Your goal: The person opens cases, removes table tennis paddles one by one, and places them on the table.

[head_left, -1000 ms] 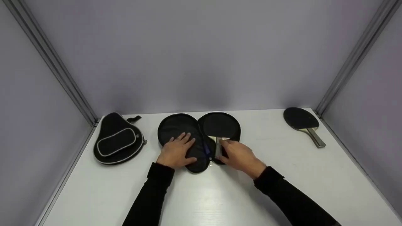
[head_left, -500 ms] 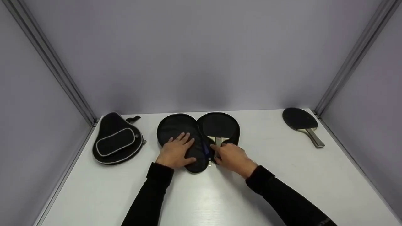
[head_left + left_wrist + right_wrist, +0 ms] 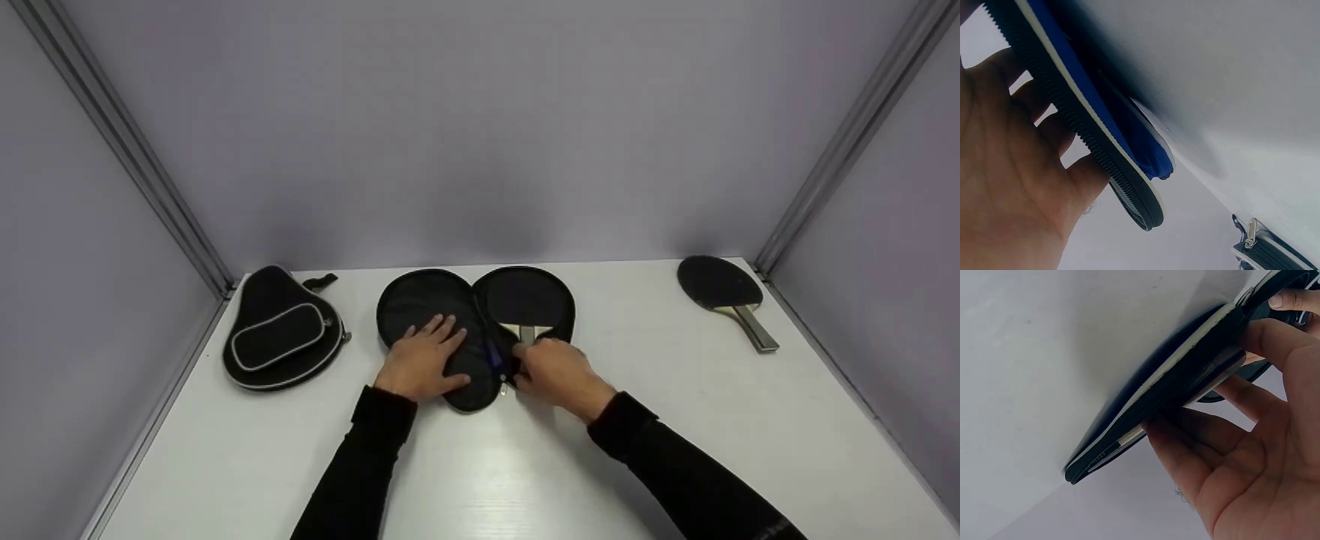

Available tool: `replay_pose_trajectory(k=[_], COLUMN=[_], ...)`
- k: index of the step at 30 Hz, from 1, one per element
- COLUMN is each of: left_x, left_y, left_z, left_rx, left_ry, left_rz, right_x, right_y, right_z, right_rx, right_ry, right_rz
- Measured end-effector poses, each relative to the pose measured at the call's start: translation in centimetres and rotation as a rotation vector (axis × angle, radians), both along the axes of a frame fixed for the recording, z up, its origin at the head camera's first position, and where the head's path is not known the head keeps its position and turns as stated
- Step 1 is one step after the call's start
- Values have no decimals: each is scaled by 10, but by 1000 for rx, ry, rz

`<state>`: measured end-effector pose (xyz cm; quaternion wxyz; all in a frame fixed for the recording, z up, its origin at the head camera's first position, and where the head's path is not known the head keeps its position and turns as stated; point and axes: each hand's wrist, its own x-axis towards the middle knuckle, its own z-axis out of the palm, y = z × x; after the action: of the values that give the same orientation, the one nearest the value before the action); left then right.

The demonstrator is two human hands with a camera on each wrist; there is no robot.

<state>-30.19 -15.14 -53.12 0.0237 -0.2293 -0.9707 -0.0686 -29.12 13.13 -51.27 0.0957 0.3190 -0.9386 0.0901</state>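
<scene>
Case (image 3: 420, 296) lies open on the table (image 3: 637, 337), 2 shells side by side, near its far edge. Paddle (image 3: 523, 300) sits face up in the right shell, handle (image 3: 527, 335) toward the near side.

Left hand (image 3: 424, 364): flat on the left shell, fingers spread. Right hand (image 3: 559, 373): fingers curled about the handle, apparently pinching it; exact contact partly hidden.

Handling (judged): paddle light and stiff, face likely grippy, handle smoother; best hold is the handle. Case soft, likely to shift or fold if not held; best hold is the rim, away from the zip pull (image 3: 503, 388).

Room: back wall (image 3: 480, 150) limits the far side. Closed case (image 3: 270, 296) is near on the left; 2nd paddle (image 3: 718, 281) well apart on the right, with a broad stretch of table between. Most room: near side.
</scene>
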Motion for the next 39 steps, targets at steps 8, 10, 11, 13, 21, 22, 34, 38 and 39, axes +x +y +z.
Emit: replay_pose_trajectory(k=[8,10,11,13,21,22,34,38,39], left_x=[14,14,14,14,14,14,12,13,13], left_y=[7,7,7,7,6,6,6,6,6], left_z=[25,25,24,24,23,23,22,22,22], left_rx=[-35,-41,-45,-48,-24,-21,-15,-19,-22], left_ry=[-47,-47,-48,-50,-55,-58,-66,-58,-56], left_rz=[18,19,20,18,23,25,32,27,26], right_x=[-1,0,0,0,-1,-1,-6,-8,-8], right_y=[4,4,4,5,7,7,8,11,11], right_z=[4,6,7,8,10,10,22,27,28], right_rx=[-27,-36,-39,-44,-11,-9,-51,-82,-84], right_ry=[-48,-44,-43,-45,62,84,216,182,173], right_rz=[-45,-53,-58,-67,-109,-113,-139,-150,-155])
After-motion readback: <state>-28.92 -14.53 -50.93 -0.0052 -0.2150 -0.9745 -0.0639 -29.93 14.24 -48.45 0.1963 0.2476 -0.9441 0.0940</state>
